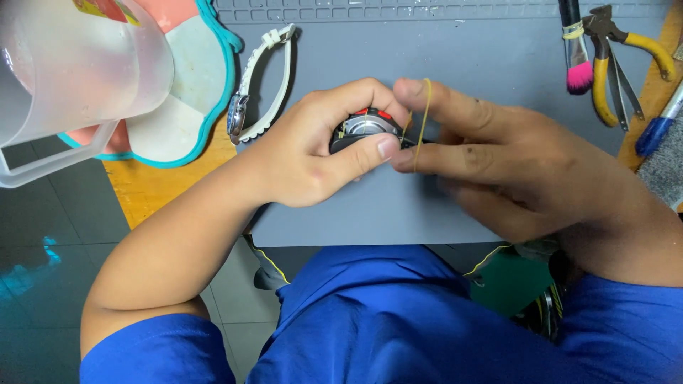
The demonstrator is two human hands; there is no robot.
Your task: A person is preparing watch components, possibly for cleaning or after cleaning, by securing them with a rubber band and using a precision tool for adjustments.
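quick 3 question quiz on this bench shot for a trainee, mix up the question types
1. True or false: the left hand grips a small round black device with red parts.
2. Multiple choice: the yellow rubber band is looped around
A. the white wristwatch
B. fingers of the right hand
C. the yellow-handled pliers
3. Short answer: what colour are the bristle tips of the brush at the top right of the grey mat?

Key
1. True
2. B
3. Pink
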